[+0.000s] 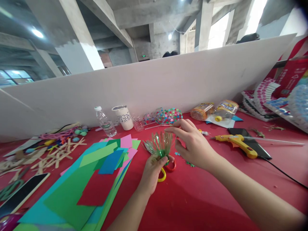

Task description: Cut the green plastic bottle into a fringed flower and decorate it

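In my left hand (154, 170) is a green clear plastic bottle piece (160, 146), cut into upright strips that fan out like a flower. Thumb and fingers close around its narrow base. My right hand (190, 142) hovers just right of the strips, fingers bent and the thumb apart from the index finger. Its index fingertip is at the top of the strips; whether it touches one I cannot tell. Under my left hand lie scissors with yellow and red handles (162, 175), partly hidden. Small green star sequins (190, 164) lie beneath my right hand.
Coloured paper sheets (72, 189) are stacked on the left, near craft sticks (57, 157) and a phone (25, 192). A water bottle (106, 123) and white cup (124, 118) stand behind. To the right, a yellow glue gun (237, 142) with a cord lies across a dark tablet-like slab (261, 152).
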`<state>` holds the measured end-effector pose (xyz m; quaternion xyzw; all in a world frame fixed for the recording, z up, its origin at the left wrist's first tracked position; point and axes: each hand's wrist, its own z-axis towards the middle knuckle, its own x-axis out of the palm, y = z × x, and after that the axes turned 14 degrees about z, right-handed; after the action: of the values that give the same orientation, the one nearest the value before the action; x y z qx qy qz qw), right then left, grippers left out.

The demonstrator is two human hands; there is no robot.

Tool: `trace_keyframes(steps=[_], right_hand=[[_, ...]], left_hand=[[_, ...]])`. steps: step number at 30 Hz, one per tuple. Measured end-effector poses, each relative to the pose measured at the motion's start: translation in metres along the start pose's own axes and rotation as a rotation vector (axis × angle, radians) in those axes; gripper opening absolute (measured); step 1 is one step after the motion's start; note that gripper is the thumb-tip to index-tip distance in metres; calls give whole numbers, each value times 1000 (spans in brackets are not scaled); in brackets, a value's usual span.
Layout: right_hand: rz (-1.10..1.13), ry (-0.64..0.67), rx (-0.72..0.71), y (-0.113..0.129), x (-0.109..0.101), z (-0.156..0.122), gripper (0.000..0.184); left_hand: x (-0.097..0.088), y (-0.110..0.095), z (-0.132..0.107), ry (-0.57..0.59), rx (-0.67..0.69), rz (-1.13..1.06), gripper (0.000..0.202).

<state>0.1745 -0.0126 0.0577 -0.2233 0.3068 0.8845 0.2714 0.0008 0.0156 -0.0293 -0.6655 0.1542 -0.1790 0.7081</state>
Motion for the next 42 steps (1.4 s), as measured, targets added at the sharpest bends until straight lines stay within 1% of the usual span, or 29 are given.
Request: trace_keyframes(steps=[3, 9, 12, 16, 20, 24, 27, 30, 33, 36, 42], right_hand=[[-32, 11, -8, 1, 1, -1, 40], [-121, 25, -30, 2, -1, 0, 34], [-200, 41, -62, 3, -3, 0, 29], [-253, 63, -108, 2, -5, 0, 28], [-192, 77, -103, 3, -5, 0, 25], [-44, 76, -21, 5, -7, 1, 22], [86, 127, 46, 5, -7, 1, 17], [153, 185, 107, 2, -2, 0, 14], [151, 216, 133, 0, 9, -3, 14], [114, 227, 115, -1, 20, -8, 14], [32, 231, 32, -2, 32, -13, 13]], left_hand=[[0, 0, 0, 3, 1, 10, 16], [-1, 3, 1, -2, 20, 50, 16], [-1, 4, 0, -17, 23, 63, 16], [-3, 5, 1, -54, 2, 89, 17], [-4, 6, 2, -62, -10, 97, 17], [-3, 5, 3, -53, -21, 55, 15], [-2, 3, 2, -45, -27, -13, 12], [1, 1, 2, -18, -27, -105, 9], [3, -2, 1, -51, -54, -205, 7], [4, -4, 2, -88, -86, -267, 9], [3, -2, 3, -87, -82, -305, 10]])
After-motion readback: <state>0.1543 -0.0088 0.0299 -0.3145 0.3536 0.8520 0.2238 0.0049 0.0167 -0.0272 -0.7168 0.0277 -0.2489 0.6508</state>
